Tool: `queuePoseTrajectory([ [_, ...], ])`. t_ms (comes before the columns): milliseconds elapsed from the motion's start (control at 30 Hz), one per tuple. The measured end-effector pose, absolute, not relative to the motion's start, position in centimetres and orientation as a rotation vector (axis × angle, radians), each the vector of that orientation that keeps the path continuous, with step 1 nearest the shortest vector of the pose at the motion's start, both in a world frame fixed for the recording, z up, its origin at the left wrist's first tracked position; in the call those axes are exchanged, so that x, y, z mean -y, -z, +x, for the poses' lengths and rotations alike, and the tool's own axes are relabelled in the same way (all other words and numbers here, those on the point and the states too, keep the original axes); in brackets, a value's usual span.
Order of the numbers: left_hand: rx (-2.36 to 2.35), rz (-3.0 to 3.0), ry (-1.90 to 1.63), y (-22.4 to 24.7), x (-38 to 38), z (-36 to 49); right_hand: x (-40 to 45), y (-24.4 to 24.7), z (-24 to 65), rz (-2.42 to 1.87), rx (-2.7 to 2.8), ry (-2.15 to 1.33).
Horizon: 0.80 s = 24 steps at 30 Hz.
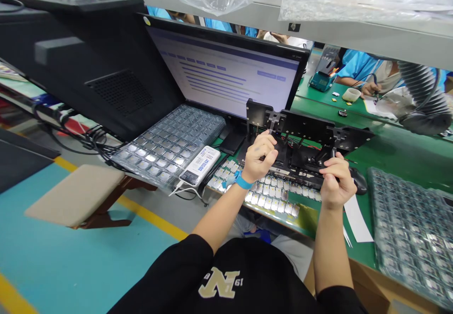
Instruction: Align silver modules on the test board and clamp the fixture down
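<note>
A black test fixture (307,126) with raised hinged plates and metal clamps stands on the green bench before me. My left hand (260,157) is closed around the lever of its left clamp, a blue band on the wrist. Closed as well, my right hand (337,181) grips the lever of the right clamp; the fingers hide most of both levers. Rows of small silvery square parts (272,197) lie along the bench edge below the fixture. What sits inside the fixture cannot be made out.
Clear blister trays of small parts (170,139) lie left and another tray (414,238) right. A monitor (230,73) stands behind. Near my right hand are a black mouse (359,182) and paper strip (357,217). A white boxy device (201,165) sits left. Co-workers sit opposite.
</note>
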<state>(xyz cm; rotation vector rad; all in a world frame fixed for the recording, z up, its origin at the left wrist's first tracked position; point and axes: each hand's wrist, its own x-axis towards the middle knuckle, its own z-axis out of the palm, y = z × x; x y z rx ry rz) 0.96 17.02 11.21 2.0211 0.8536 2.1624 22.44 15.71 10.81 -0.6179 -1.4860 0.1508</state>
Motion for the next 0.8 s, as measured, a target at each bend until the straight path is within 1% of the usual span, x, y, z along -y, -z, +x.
queuePoseTrajectory([
  [800, -0.819, 2.013, -2.172, -11.0, -17.18, 0.92, -15.76, -10.71, 22.48, -0.583, 1.48, -0.172],
])
